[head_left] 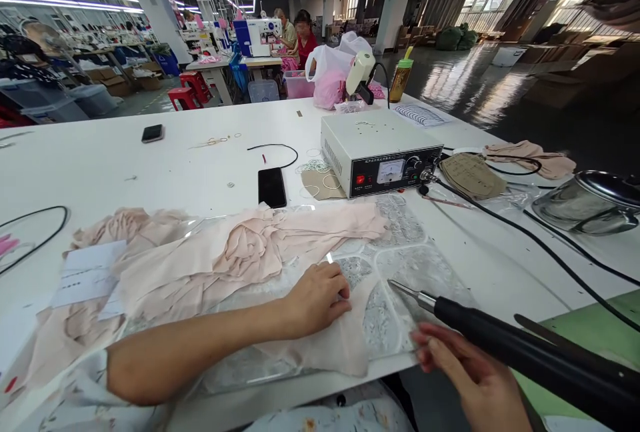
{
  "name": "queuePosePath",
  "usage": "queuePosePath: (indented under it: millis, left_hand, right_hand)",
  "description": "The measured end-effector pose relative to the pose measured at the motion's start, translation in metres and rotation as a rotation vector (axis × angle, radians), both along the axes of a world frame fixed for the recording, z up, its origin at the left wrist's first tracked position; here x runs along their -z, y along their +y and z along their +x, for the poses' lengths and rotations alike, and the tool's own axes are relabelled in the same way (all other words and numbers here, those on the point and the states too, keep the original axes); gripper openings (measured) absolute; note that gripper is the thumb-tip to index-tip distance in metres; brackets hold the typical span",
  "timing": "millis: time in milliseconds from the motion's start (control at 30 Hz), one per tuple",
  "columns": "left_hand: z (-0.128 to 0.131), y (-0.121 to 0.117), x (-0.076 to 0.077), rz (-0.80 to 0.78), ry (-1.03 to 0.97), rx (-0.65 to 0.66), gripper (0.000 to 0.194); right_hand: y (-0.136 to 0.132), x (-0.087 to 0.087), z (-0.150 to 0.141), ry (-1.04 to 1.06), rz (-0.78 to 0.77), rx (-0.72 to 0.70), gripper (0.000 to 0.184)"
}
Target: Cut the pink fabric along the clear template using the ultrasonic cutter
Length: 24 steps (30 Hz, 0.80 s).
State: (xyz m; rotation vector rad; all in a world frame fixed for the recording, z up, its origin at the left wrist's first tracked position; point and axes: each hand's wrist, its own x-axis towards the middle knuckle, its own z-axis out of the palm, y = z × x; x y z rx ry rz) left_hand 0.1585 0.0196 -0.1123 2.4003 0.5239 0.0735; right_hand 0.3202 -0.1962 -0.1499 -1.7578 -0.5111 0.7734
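Observation:
My left hand (320, 299) is closed, its fingers curled down on a pale pink fabric piece (345, 345) near the front edge of the table. Under the cloth lies a clear template sheet (420, 265) with white curved outlines. My right hand (470, 375) is just off the table's front edge, slightly blurred, fingers loosely bent and thumb apart, with nothing visible in it. Right above it runs a black rod-shaped tool (500, 332), its thin metal tip pointing left over the template. A pile of pale pink fabric pieces (250, 245) lies beyond my left arm.
A control box (385, 152) with a dial stands behind the template, its black cable (525, 235) running right. Around are a black phone (271, 187), a steel pot (590, 202), a drink cup (401, 79) and scissors (213, 142). People sit at sewing machines beyond.

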Motion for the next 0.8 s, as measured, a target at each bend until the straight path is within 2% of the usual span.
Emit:
queuePosePath:
  millis: [33, 200, 267, 333, 400, 467, 567, 633, 700, 800]
  left_hand:
    - [0.001, 0.000, -0.001, -0.028, -0.005, -0.008, 0.012]
    - [-0.001, 0.006, -0.008, -0.217, -0.024, -0.079, 0.009]
    - [-0.002, 0.009, -0.012, -0.316, -0.023, -0.116, 0.010]
    - [-0.002, 0.013, -0.013, -0.423, -0.026, -0.151, 0.014]
    - [-0.003, 0.017, -0.014, -0.505, -0.037, -0.178, 0.020]
    - [-0.005, 0.020, -0.014, -0.655, -0.048, -0.251, 0.028]
    - [-0.007, 0.022, -0.015, -0.990, -0.013, -0.389, 0.045]
    - [-0.007, 0.022, -0.016, -1.156, 0.048, -0.415, 0.057]
    - [-0.005, 0.021, -0.016, -1.231, 0.097, -0.402, 0.060]
    - [-0.001, 0.017, -0.013, -1.320, 0.091, -0.433, 0.053]
  right_hand:
    - [0.002, -0.006, -0.009, 0.007, -0.012, -0.057, 0.045]
    - [0.027, -0.021, -0.046, 0.026, -0.007, -0.093, 0.046]
    - [0.040, -0.021, -0.047, -0.022, -0.010, -0.143, 0.048]
    - [0.054, -0.020, -0.044, -0.079, -0.013, -0.260, 0.048]
    - [0.064, -0.018, -0.041, -0.121, -0.018, -0.389, 0.036]
    - [0.071, -0.016, -0.040, -0.134, -0.015, -0.460, 0.020]
    - [0.075, -0.013, -0.041, -0.100, 0.009, -0.491, 0.025]
    - [0.076, -0.013, -0.041, -0.070, 0.030, -0.499, 0.028]
    - [0.076, -0.015, -0.041, -0.043, 0.054, -0.511, 0.031]
    - [0.076, -0.020, -0.040, -0.014, 0.085, -0.535, 0.032]
